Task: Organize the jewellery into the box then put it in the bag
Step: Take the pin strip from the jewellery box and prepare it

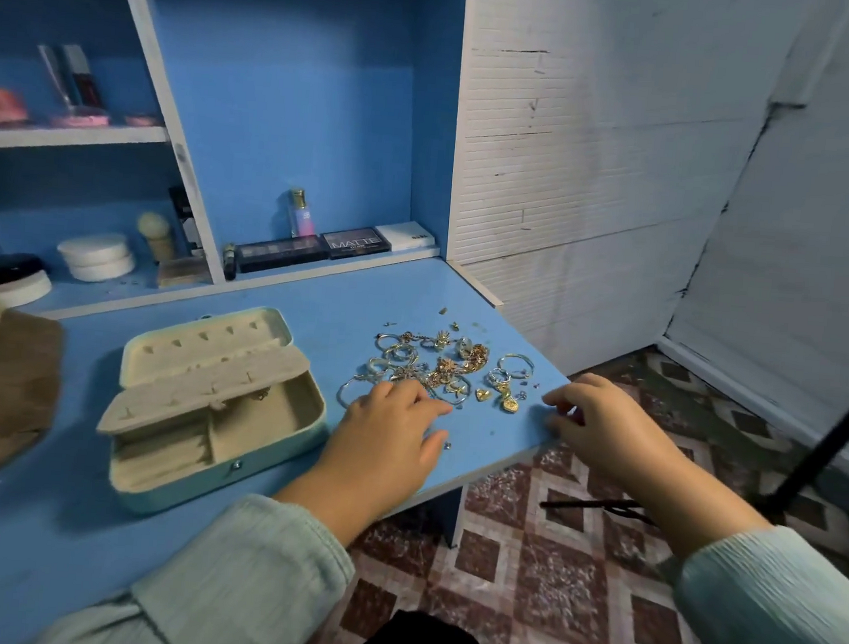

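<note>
blue table (271,309), gold jewellery (439,368) (some silver), cream-lined box (212,406).

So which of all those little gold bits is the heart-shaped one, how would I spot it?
Start at the blue table and find the jewellery pile to the right of the open jewellery box. Look at the pile's near edge, between the left hand and the right hand. The heart charm lies alone there, small, solid and gold, unlike the thin hoops around it.

Beyond the left hand, makeup palettes (314,248) and a small bottle (301,213) are sitting on the shelf; round white tubs (96,256) are standing further left.
</note>
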